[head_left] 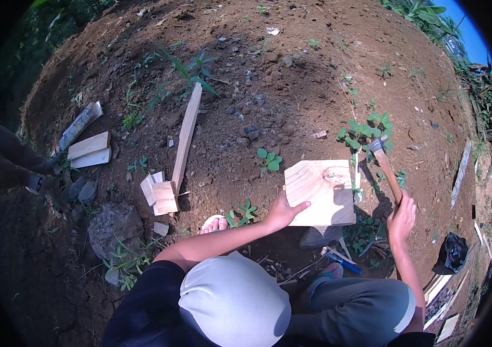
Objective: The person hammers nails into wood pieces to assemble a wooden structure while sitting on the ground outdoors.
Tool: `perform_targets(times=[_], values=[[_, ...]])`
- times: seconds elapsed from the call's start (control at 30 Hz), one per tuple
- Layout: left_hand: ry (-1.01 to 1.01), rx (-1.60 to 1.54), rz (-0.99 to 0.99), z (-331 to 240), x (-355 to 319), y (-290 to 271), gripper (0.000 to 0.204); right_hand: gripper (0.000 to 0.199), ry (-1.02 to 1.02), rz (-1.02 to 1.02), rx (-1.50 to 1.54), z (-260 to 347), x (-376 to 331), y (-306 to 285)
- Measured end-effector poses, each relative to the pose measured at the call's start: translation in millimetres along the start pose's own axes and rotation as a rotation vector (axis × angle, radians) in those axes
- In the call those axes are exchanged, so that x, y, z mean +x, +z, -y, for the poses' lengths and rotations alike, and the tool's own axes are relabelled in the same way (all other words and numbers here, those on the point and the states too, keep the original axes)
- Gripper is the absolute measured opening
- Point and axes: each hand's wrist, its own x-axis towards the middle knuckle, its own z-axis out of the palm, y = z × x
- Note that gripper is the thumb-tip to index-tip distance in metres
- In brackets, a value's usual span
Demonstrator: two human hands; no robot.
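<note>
left hand fingers spread on stiff, light wood board edge; right hand wrapped round head-heavy hammer handle end

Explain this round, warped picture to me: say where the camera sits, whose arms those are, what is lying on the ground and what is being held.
There is no machine here, only a person working with bare hands. The camera is worn on the person's head and looks straight down through a very wide lens, which is why the picture is round and straight edges bend.

The two forearms belong to the wearer. The left hand rests on the near edge of a pale wooden board, which lies over a stone. The right hand has its grip closed on the wooden handle of a hammer, head raised away from the body.

Around them is bare brown soil with small weeds. To the left lie a long wooden strip, short offcuts and a grey rock.
</note>
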Motion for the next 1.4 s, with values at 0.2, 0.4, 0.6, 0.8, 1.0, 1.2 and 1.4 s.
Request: perform_targets(times=[0.2,0.4,0.6,0.8,1.0,1.2,1.4], values=[[-0.094,0.044,0.029,1.6,2.4,-2.2,0.076,0.044,0.204,0.039,0.289,-49.0,-177.1,50.9],[0.028,-0.149,0.109,-0.6,4.0,0.4,0.069,0.040,0.214,0.059,0.306,-79.9,-250.4,86.5],[-0.157,0.061,0.033,-3.5,1.5,-1.3,0.084,0.037,0.282,0.141,0.299,-88.8,-283.5,92.9],[-0.040,-0.044,0.064,-11.8,3.5,2.1,0.076,0.033,0.303,0.202,0.319,-94.3,-296.2,87.4],[0.039,-0.131,0.017,3.4,6.2,1.0,0.067,0.030,0.354,0.266,0.520,-85.4,-257.2,60.1],[-0.026,-0.133,0.093,0.3,9.5,4.8,0.064,0.022,0.275,0.332,1.065,-6.3,-52.6,3.7],[-0.011,-0.108,0.137,-10.4,6.2,0.8,0.061,0.082,0.303,0.866,0.725,99.0,60.3,105.5]])
